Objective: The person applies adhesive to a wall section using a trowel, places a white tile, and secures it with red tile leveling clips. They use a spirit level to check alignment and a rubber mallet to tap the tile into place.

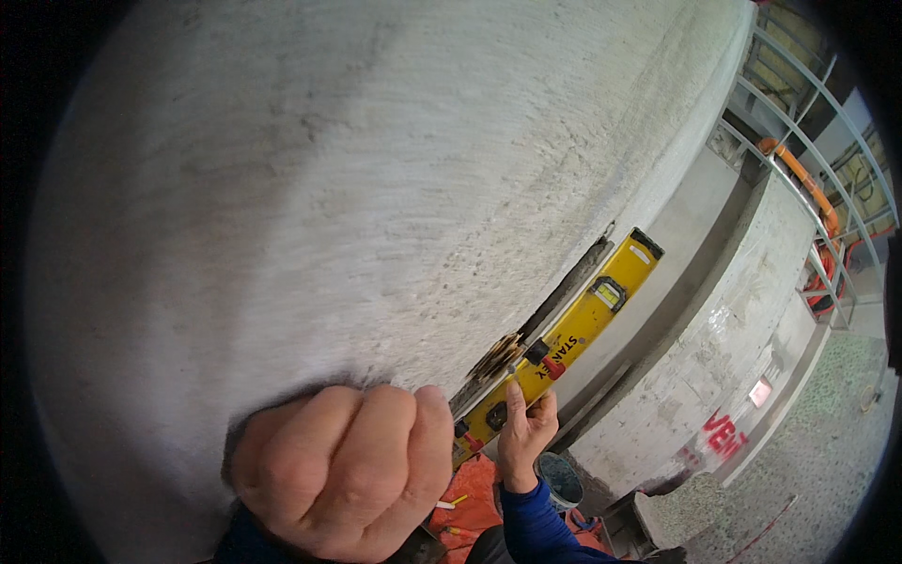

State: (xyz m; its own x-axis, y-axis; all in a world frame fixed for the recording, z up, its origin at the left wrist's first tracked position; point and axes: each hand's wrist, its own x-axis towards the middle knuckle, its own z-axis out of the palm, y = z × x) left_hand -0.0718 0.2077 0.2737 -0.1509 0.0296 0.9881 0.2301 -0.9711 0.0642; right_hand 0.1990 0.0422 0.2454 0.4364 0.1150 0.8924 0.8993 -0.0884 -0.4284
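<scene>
My left hand (343, 465) is curled into a fist, knuckles up, close against the pale plastered wall (263, 169); whatever it holds, if anything, is hidden. My right hand (524, 435) grips the lower half of a yellow spirit level (601, 310), its thumb on the level's face. The level lies tilted along the wall's edge, with red-and-black clamps (550, 360) on it. Behind it runs a narrow recessed slot (564, 291) in the plaster, with rough, splintered yellow-brown material (493, 362) at its lower part.
Below are an orange bag or cloth (462, 498), a bucket (561, 477) and a speckled ledge (681, 508). At right are a curved concrete wall (700, 348) with red paint marks, metal railings (799, 66), an orange hose (803, 174) and a floor (808, 470).
</scene>
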